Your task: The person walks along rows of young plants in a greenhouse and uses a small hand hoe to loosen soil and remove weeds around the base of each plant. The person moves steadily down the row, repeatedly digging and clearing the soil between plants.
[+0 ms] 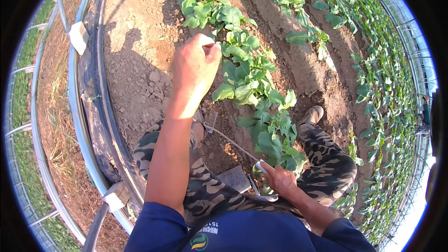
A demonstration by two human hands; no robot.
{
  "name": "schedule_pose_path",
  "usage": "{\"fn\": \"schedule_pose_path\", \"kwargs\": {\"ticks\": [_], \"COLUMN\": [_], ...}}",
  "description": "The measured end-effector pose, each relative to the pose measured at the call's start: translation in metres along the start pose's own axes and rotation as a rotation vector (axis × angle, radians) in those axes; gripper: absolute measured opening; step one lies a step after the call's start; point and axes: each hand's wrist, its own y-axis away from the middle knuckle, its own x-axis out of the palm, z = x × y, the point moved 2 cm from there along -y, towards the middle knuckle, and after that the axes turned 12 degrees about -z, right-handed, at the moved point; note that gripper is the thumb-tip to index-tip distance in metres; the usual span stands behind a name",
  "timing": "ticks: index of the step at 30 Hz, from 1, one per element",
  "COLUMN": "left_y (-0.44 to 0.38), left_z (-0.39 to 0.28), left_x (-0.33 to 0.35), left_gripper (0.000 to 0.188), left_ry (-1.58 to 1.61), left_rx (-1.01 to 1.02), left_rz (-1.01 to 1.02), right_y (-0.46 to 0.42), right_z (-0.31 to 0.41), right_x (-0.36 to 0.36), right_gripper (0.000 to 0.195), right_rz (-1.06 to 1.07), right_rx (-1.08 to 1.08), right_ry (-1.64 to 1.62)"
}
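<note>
My left hand point(197, 64) is raised beside a row of leafy green plants point(245, 66), its fingers curled in; nothing can be made out between them. The white handle point(262, 167) of a small hoe is gripped in my right hand point(281, 181), low and near my lap. From that handle a thin shaft point(234, 142) runs up and left to a flat blade point(211, 122) near the soil by one shoe. A flat grey object point(235, 179) lies between my legs, with thin metal pieces point(253, 184) beside it.
Camouflage-trousered legs straddle the plant row. More leafy rows point(297, 7) grow on soil ridges to the right, with dense foliage point(388, 112) beyond. Along the left run a dark edging strip point(101, 77) and curved metal pipes point(75, 87), with a white block point(79, 37) on one.
</note>
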Motion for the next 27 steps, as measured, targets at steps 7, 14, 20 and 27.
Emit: {"fn": "schedule_pose_path", "kwargs": {"ticks": [7, 14, 20, 27], "left_y": [0.015, 0.042, 0.045, 0.053], "left_z": [-0.011, -0.032, -0.038, -0.064], "left_x": [0.012, 0.043, 0.055, 0.059], "left_gripper": [0.014, 0.015, 0.014, 0.013], "left_ry": [-0.057, -0.047, 0.125, 0.733], "left_rx": [0.07, 0.096, -0.008, -0.516], "left_rz": [0.103, 0.253, 0.205, 0.418], "right_y": [0.0, -0.124, -0.249, -0.372], "right_z": [-0.019, -0.003, 0.098, 0.118], "right_x": [-0.036, 0.036, -0.015, 0.037], "right_gripper": [0.045, 0.046, 0.046, 0.05], "right_rz": [-0.055, 0.062, -0.296, -0.298], "right_rx": [-0.093, 0.131, -0.085, 0.041], "right_ry": [0.038, -0.216, -0.672, -0.703]}}
